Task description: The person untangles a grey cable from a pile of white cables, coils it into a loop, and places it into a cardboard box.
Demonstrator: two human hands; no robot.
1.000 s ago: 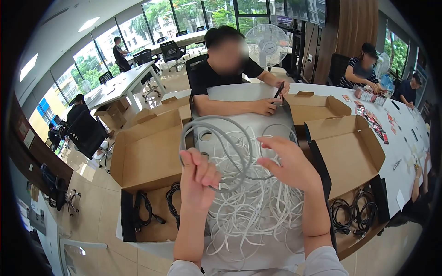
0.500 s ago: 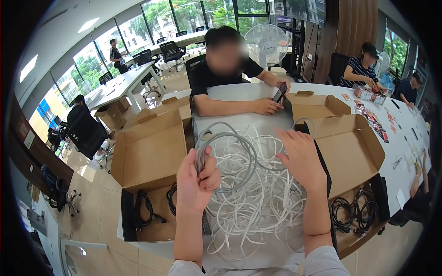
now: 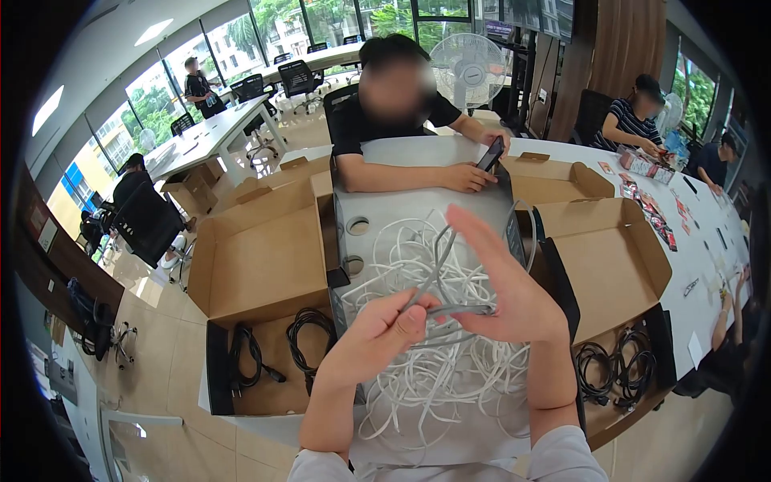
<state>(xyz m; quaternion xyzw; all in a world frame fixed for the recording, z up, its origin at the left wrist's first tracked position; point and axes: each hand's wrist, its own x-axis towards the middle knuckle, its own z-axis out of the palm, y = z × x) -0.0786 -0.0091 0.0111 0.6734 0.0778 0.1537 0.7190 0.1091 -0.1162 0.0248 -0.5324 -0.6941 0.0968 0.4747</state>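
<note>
Cable heap (image 3: 418, 377) on the table (image 3: 418, 173) between left box (image 3: 257, 257) and right box (image 3: 610, 265), seated person (image 3: 381, 128) behind.

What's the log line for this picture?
left hand: grips grey cable | right hand: touches same cable | white cables: beneath

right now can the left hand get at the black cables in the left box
Probably yes: black cables lie uncovered in the open box beside the left hand, though it grips the grey cable.
</note>
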